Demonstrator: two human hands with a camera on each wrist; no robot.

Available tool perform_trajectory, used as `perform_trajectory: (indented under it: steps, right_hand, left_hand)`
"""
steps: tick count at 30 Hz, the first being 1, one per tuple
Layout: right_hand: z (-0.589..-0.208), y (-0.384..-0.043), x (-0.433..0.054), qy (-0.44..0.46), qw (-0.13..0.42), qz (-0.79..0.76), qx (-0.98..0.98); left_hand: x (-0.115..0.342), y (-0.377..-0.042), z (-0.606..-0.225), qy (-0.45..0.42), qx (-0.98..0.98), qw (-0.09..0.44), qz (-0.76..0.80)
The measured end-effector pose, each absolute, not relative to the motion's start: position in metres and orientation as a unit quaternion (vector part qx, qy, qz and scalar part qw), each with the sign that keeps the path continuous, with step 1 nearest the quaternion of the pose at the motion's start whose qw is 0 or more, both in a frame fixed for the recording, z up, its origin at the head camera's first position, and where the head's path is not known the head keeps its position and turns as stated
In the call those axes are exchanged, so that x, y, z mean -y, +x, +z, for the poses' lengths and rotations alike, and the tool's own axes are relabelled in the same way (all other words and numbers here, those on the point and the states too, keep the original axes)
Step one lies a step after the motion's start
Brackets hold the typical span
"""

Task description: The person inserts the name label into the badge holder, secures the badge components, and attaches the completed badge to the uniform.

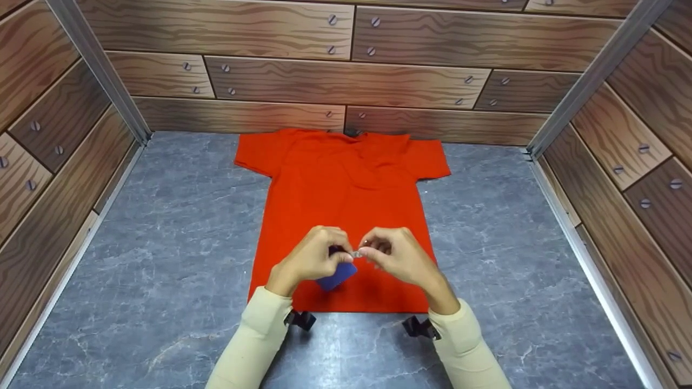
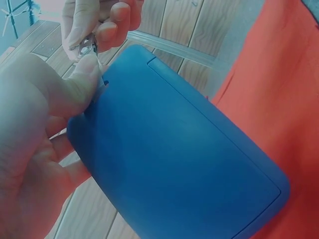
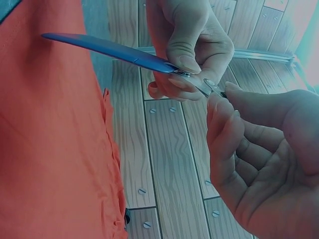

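Note:
A flat blue badge holder (image 2: 174, 144), rounded at the corners, hangs tilted above an orange-red T-shirt (image 1: 346, 200). My left hand (image 1: 313, 254) pinches its slotted end between thumb and fingers. From that end a short clear strap leads to a small metal clip (image 3: 211, 85). My right hand (image 1: 403, 256) pinches this clip with thumb and forefinger. In the right wrist view the badge holder (image 3: 109, 51) shows edge-on, apart from the shirt below. The two hands are close together over the shirt's lower half. Left fingers partly cover the strap.
The T-shirt lies spread on a grey marbled surface (image 1: 189, 216), its collar toward the back wall (image 1: 346, 81). Wood-patterned panels stand at the back and on both sides, with metal strips (image 1: 589, 270) along the edges. Dark wrist mounts (image 1: 303, 320) sit under both sleeves.

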State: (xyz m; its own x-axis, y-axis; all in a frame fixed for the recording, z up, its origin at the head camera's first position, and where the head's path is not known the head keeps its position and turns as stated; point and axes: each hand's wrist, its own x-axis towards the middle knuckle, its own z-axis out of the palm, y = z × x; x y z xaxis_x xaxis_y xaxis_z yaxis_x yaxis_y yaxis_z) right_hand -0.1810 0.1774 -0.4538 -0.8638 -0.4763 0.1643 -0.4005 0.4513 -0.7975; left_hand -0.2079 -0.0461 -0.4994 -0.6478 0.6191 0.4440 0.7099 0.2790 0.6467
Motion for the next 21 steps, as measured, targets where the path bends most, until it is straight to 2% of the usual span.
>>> perform_trajectory:
  steps: [21]
  right_hand:
    - [-0.4541, -0.1807, -0.1776, -0.252, 0.044, -0.452, -0.854]
  left_hand:
    - [0.0464, -0.2081, -0.4996, -0.414, 0.799, 0.044, -0.434]
